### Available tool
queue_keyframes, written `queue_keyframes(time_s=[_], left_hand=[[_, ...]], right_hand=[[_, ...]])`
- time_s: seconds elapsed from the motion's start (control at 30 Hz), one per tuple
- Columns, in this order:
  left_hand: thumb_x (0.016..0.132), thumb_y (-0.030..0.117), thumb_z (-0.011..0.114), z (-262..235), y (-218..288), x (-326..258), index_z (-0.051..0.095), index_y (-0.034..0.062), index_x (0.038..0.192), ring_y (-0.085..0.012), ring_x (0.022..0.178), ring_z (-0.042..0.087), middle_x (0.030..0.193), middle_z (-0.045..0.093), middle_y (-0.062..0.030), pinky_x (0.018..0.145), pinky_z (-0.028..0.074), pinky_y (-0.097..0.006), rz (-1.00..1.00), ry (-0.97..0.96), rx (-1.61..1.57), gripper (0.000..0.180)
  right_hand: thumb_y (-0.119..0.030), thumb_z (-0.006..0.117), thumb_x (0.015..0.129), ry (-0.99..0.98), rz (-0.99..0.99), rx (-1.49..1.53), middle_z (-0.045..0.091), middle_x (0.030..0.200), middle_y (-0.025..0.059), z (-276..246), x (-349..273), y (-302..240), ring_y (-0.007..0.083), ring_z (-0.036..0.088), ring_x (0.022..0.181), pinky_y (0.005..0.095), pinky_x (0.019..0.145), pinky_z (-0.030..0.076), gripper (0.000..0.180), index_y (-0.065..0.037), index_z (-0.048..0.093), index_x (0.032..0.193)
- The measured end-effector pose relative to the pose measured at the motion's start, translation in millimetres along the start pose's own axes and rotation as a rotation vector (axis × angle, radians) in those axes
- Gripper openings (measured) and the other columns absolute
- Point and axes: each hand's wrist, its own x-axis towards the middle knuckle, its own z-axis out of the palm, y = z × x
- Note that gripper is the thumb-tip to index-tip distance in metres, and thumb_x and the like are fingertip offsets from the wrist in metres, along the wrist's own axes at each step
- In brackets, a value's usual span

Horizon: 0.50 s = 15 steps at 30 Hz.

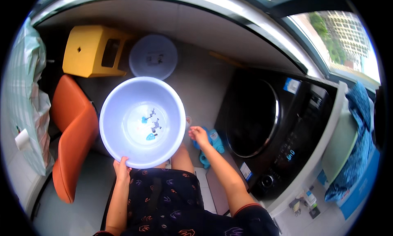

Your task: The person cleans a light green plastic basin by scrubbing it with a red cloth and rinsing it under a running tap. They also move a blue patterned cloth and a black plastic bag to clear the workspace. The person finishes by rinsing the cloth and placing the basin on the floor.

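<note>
- Your left grip (122,169) is clamped on the near rim of a pale lavender washbasin (127,131), at the basin's lower edge, left of the middle of the frame.
- The washbasin is raised in front of you, left of centre, its open side facing the camera; dark animal figures and blue shapes are printed on its inner bottom.
- Your right grip (198,136) is just beside the basin's right rim, near the centre of the frame, its fingers curled; you cannot tell here whether the fingertips meet or hold anything.
- Light-blue bottles (214,140) stand close to that right grip, partly hidden behind your hand and forearm.
- A second lavender basin (165,64) is on the floor at the upper centre, partly covered by the raised one.
- A yellow stool (87,61) is at the upper left, beside that second basin.
- An orange chair (73,131) is at the left, next to the raised washbasin.
- A black washing machine (284,113) fills the centre right, its round door facing up in the frame and its display lit.
- A blue patterned cloth (357,154) hangs at the right edge, below the window (344,41).
</note>
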Motion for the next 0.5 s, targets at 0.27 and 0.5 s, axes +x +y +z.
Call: queue_keyframes(time_s=[0.27,0.5], left_hand=[[0.077,0.005,0.054,13,62,-21,0.049,-0.0030,0.111,-0.0123,0.055,0.053,0.086,0.058,-0.0088,0.037,0.037,-0.022,0.158,-0.318,0.110,0.036],[0.074,0.012,0.059,22,136,-93,0.048,0.0073,0.113,-0.0098,0.057,0.051,0.086,0.056,-0.0023,0.039,0.037,-0.020,0.200,-0.519,0.172,0.041]], right_hand=[[-0.003,0.060,0.083,0.502,-0.628,-0.223,0.055,0.121,0.0143,-1,-199,-86,0.0230,0.062,0.097,0.0312,0.081,0.051,0.040,-0.004,0.054,0.122],[-0.023,0.080,0.071,1.455,-1.466,-0.967,0.027,0.143,0.0250,-17,-487,-268,0.0408,0.030,0.134,0.0485,0.108,0.028,0.074,-0.008,0.044,0.135]])
